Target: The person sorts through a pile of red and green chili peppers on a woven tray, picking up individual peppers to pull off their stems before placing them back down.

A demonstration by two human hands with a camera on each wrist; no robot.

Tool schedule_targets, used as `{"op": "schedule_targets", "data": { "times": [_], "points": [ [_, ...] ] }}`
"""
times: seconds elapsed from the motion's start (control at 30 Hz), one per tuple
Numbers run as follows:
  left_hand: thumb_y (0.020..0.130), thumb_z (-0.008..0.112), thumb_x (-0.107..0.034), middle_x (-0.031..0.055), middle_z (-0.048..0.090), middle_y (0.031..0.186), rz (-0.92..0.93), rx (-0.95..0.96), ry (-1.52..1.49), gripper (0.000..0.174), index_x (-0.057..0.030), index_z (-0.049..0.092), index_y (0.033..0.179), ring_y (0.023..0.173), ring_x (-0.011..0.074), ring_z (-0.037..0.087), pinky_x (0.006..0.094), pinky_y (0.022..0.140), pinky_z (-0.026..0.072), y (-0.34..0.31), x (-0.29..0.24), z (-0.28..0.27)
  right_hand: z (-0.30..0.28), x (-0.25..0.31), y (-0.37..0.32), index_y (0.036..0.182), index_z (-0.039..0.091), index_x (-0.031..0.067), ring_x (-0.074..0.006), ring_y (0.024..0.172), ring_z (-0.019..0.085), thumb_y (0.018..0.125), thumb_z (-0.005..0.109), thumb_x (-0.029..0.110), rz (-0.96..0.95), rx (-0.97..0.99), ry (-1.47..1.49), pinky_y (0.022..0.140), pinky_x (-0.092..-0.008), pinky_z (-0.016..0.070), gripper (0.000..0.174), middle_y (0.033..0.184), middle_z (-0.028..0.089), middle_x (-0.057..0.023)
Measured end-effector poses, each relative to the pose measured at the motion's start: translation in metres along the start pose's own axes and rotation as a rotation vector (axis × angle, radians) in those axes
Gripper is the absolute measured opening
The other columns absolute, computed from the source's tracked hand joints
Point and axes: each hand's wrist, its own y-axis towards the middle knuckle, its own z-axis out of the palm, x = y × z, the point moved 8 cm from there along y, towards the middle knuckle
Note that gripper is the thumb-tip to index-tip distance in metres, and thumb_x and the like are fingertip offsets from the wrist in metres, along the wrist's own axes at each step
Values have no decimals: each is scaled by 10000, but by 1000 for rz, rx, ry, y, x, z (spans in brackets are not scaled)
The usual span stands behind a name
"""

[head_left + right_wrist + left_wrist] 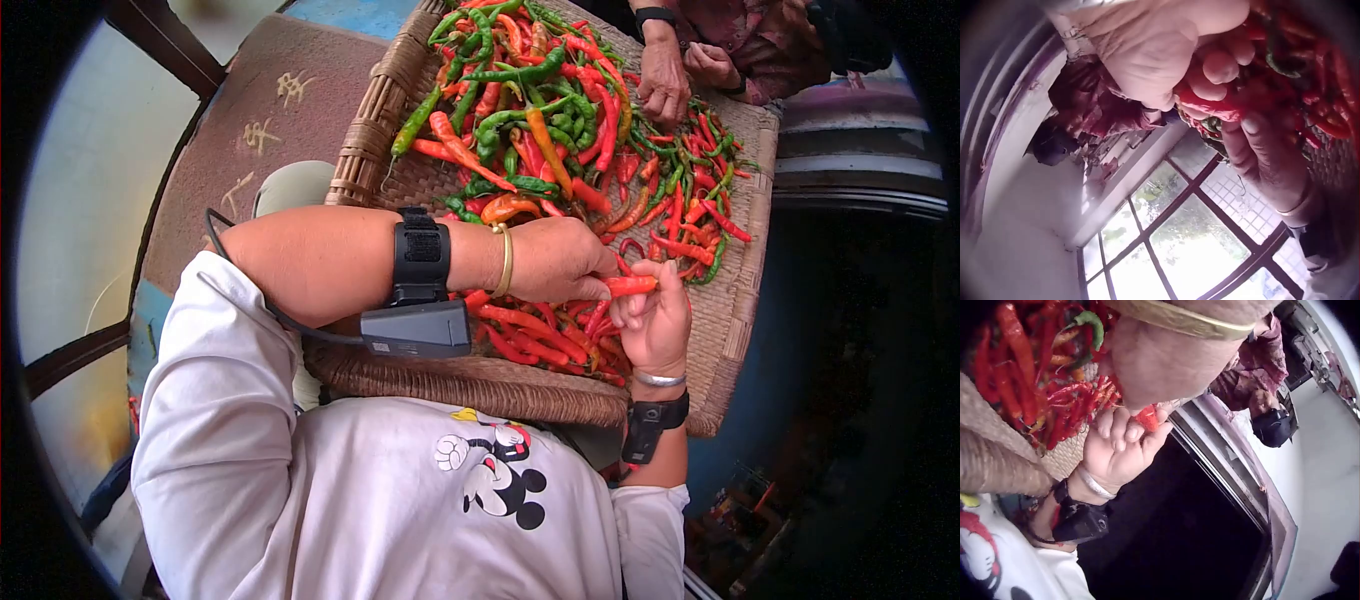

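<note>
A red chili pepper (630, 286) is held between both hands over the right part of a woven tray (735, 330). My left hand (560, 258) pinches its left end, and my right hand (655, 325) grips the other end with curled fingers. In the left wrist view the red pepper (1147, 417) shows between the right fingers, partly hidden by the left hand (1160, 359). The right wrist view has the pepper (1210, 106) under the right fingers, touched by the left fingertips. Red chilies (540, 335) lie below the hands, and a mixed green and red pile (560, 110) lies beyond.
Another person's hand (664, 85) reaches into smaller chilies (700, 200) at the tray's far right. The tray's thick rim (470, 388) is close to my body. A reddish-brown surface (235, 140) with yellow marks stands at the left, and a paned window (1185, 231) shows in the right wrist view.
</note>
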Motion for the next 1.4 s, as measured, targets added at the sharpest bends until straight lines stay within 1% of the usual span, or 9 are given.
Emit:
{"op": "schedule_targets", "data": {
  "times": [0.13, 0.3, 0.4, 0.57, 0.63, 0.73, 0.93, 1.07, 1.4],
  "points": [
    [727, 592, -250, 153, 589, 807, -63, -179, 84, 257, -73, 588, 912, 782, 301, 566, 391, 695, 442, -2, 11, -10, -36, 34, -10, 903, 526, 30, -70, 452, 398, 871, 441, 239, -176, -161, -224, 412, -199, 346, 227, 553, 454, -5],
    [702, 607, -202, 139, 541, 932, -129, -48, 214, 292, -39, 564, 940, 823, 302, 550, 384, 696, 449, -4, 14, -4, -93, 101, -29, 932, 509, 40, -74, 538, 468, 865, 459, 238, -420, -355, -319, 452, -197, 371, 215, 700, 546, -33],
    [683, 608, -211, 129, 507, 1012, -150, -16, 319, 296, -46, 571, 926, 865, 296, 539, 384, 710, 453, -5, 19, 1, -148, 102, -40, 964, 495, 37, -76, 608, 506, 862, 463, 227, -398, -609, -74, 492, -213, 394, 218, 775, 575, -44],
    [667, 603, -230, 128, 512, 979, -193, 101, 418, 290, -44, 577, 887, 861, 288, 543, 380, 710, 456, -6, 24, 8, -121, 52, -29, 1061, 476, 40, -81, 639, 525, 844, 480, 167, -275, -501, -63, 521, -220, 414, 251, 819, 581, -42],
    [669, 594, -245, 128, 526, 945, -264, 277, 461, 285, -46, 581, 872, 844, 284, 551, 386, 704, 456, -7, 33, 19, -84, 30, -7, 1037, 515, 31, -104, 629, 538, 807, 512, 111, -85, -331, -689, 537, -234, 432, 244, 807, 576, -43],
    [679, 587, -259, 129, 543, 906, -226, 249, 490, 285, -49, 582, 871, 836, 283, 556, 391, 702, 455, -8, 35, 21, -13, 19, 11, 905, 566, -3, -188, 630, 561, 722, 589, 102, -411, -21, -1492, 579, -284, 448, 212, 741, 553, -100],
    [687, 595, -266, 144, 576, 765, -290, 364, 499, 322, -41, 562, 914, 743, 296, 581, 397, 640, 465, -9, 36, 21, -7, -3, 55, 812, 571, 24, -225, 647, 571, 697, 621, 150, -403, -49, -1736, 577, -316, 439, 178, 728, 565, -108],
    [692, 598, -269, 155, 578, 716, -234, 172, 442, 396, -30, 514, 997, 707, 306, 585, 404, 607, 465, -7, 30, 9, -1, -7, 54, 795, 567, 34, -222, 621, 567, 696, 620, 151, -295, -23, -1775, 569, -304, 434, 162, 691, 568, -118],
    [731, 573, -274, 124, 592, 726, -283, 62, 377, 309, -79, 560, 969, 677, 299, 584, 400, 589, 459, -3, 24, -4, -21, 7, 7, 854, 516, 38, -60, 607, 502, 791, 544, 75, 20, -75, -689, 533, -181, 403, 79, 702, 544, 3]
  ]
}}
